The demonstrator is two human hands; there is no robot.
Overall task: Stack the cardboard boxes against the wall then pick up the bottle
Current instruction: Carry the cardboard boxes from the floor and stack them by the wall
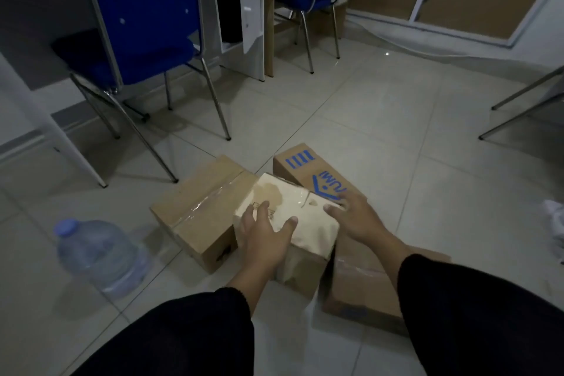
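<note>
two hands [265,232] rest on a pale cardboard box [311,224] among other boxes on a tiled floor [396,131], seen from above.
the left hand lies flat on the near left corner of the pale box, fingers [254,214] spread and released, thumb pointing right across the top. the right hand [354,217] rests at the box's far right edge, thumb on the top; its fingers look extended and released, though the tips are blurred. both arms wear black sleeves [473,314]. a brown taped box [195,210] touches the pale box on its left; a box with blue print [308,168] sits just behind it on the right. another brown box [360,281] lies under the right forearm. a large clear bottle [97,253] with a pale blue cap stands on the floor to the left, apart from the boxes. a blue chair [143,9] stands behind.
</note>
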